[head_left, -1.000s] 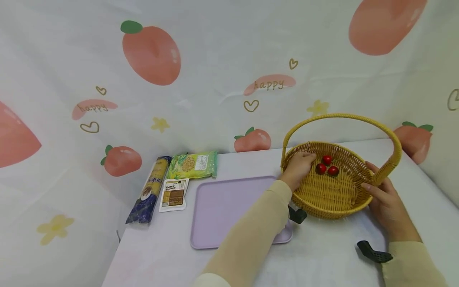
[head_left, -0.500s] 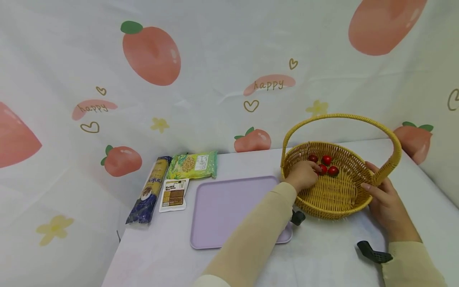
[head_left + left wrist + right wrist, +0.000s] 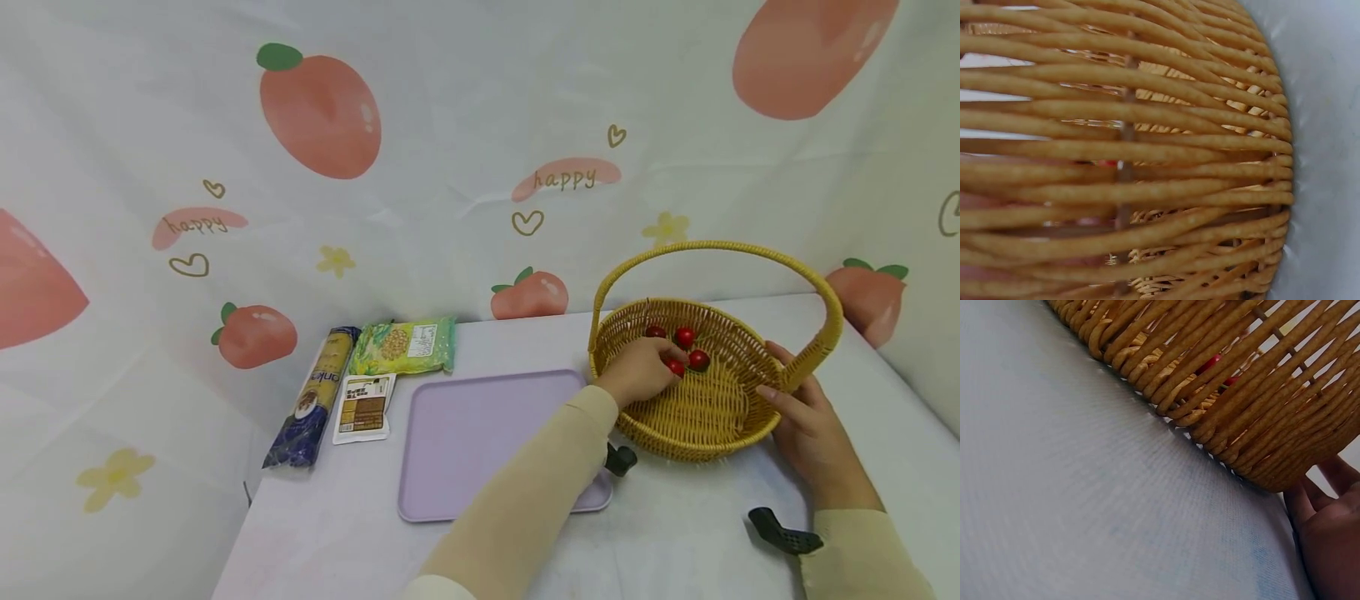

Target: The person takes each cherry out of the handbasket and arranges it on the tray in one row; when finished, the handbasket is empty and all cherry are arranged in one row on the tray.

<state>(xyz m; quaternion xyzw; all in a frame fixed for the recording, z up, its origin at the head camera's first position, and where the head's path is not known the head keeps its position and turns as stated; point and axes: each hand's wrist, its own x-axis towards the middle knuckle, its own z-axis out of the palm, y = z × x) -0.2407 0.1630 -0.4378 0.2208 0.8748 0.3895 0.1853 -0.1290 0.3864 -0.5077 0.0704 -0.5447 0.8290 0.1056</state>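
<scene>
A yellow-brown wicker basket (image 3: 693,421) with a tall arched handle stands at the right of the table. My left hand (image 3: 637,371) reaches over its near-left rim, thumb and fingers pinching a small round red fruit (image 3: 675,367). Inside, two shiny red fruits, one a brighter fruit (image 3: 684,337) and one a darker fruit (image 3: 698,360), lie beside the fingertips, and a dark red fruit (image 3: 656,332) sits behind the hand. My right hand (image 3: 806,417) grips the basket's right rim, thumb over the edge. Woven basket wall (image 3: 1147,150) fills most of the left wrist view.
Left of the basket lies a flat lilac tray (image 3: 480,442), partly under my left forearm. Farther left are a long blue-and-gold packet (image 3: 311,400), a green-yellow bag (image 3: 405,346) and a small white-and-brown pouch (image 3: 364,408). A printed cloth (image 3: 450,125) hangs behind the table.
My left hand has let go of the dark red fruit by the basket's left wall, moved right and nearer, and taken hold of another red fruit, shifting it slightly nearer. The right hand stays put.
</scene>
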